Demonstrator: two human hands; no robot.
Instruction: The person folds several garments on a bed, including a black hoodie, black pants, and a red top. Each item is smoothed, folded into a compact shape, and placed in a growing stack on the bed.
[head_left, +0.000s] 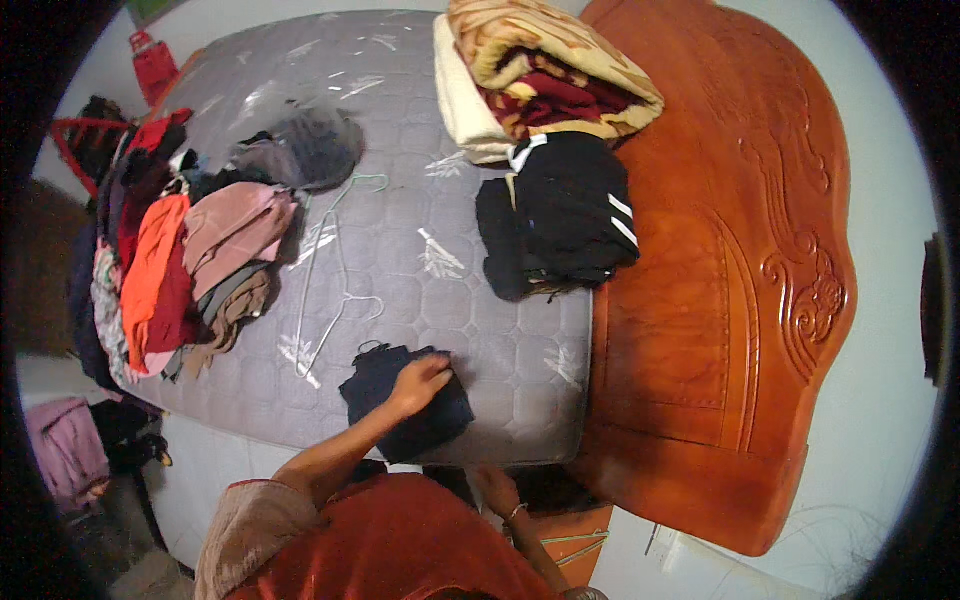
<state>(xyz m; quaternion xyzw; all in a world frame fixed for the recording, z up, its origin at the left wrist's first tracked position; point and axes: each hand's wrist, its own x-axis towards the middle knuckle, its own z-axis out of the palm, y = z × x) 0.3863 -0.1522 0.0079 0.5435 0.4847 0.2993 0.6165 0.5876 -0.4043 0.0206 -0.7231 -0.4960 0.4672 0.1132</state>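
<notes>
A dark folded garment (420, 427) lies near the front edge of the grey quilted mattress (517, 405). On top of it rests my left hand (421, 384), its fingers bent; whether they pinch the cloth is unclear. My right hand (496, 491) is low beside the mattress edge, with a bracelet at the wrist. Its fingers are dim and partly hidden, so I cannot see whether they hold anything. Just beyond the garment lie two thin wire hangers, a nearer hanger (324, 341) and a farther hanger (339, 225).
A heap of clothes (161, 277) covers the mattress's left side, beside a clear plastic bag (319, 146) of dark items. Folded black clothes (570, 214) and a thick patterned blanket (555, 67) lie near the carved wooden headboard (697, 300). More hangers (581, 546) are below, at right.
</notes>
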